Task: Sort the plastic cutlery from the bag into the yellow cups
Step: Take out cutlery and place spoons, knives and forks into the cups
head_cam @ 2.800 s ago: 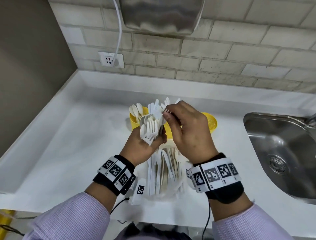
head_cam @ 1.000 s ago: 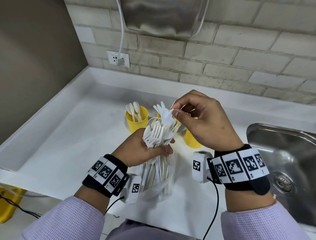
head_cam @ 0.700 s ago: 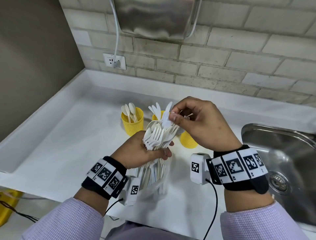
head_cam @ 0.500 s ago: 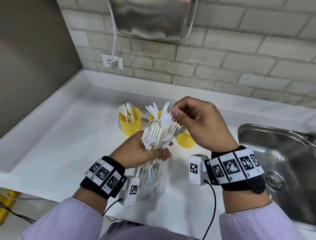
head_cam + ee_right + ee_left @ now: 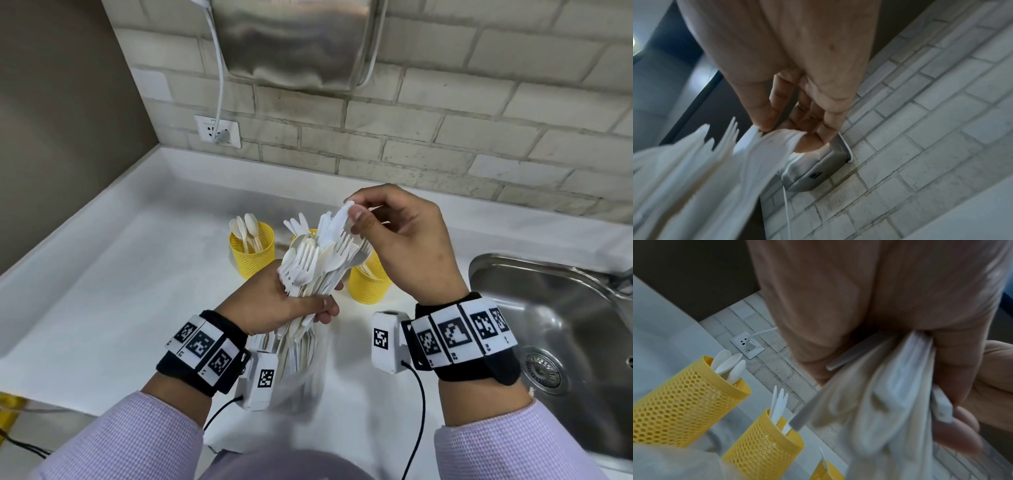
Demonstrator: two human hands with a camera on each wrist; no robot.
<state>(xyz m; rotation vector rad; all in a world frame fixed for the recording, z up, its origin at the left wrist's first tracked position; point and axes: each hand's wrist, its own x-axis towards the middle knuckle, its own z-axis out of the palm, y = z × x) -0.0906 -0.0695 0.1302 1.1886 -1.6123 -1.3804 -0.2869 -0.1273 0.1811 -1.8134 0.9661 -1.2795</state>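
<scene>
1. Your left hand (image 5: 274, 305) is curled round a bundle of white plastic cutlery (image 5: 308, 270), fork heads fanned upward, held above the counter (image 5: 120, 291) just in front of the yellow cups.
2. The handles of that bundle run down into a clear plastic bag (image 5: 298, 377) that hangs below your left hand, nearer you than the cups.
3. Your right hand (image 5: 407, 240) pinches the serrated tip of a white knife (image 5: 337, 221) between thumb and forefinger at the top of the bundle; the other fingers are loosely curled.
4. Three yellow mesh cups stand in a row on the counter. The left cup (image 5: 251, 250) holds spoons, well clear of your hands.
5. The middle cup (image 5: 764, 439) holds knives and sits right behind the bundle, which hides most of it in the head view.
6. The right cup (image 5: 368, 284) lies under your right hand, its mouth partly covered by the fanned forks.
7. A steel sink (image 5: 561, 335) lies to the right of the cups; a wall socket (image 5: 217, 132) and a steel dryer (image 5: 294, 41) are on the brick wall behind them.
</scene>
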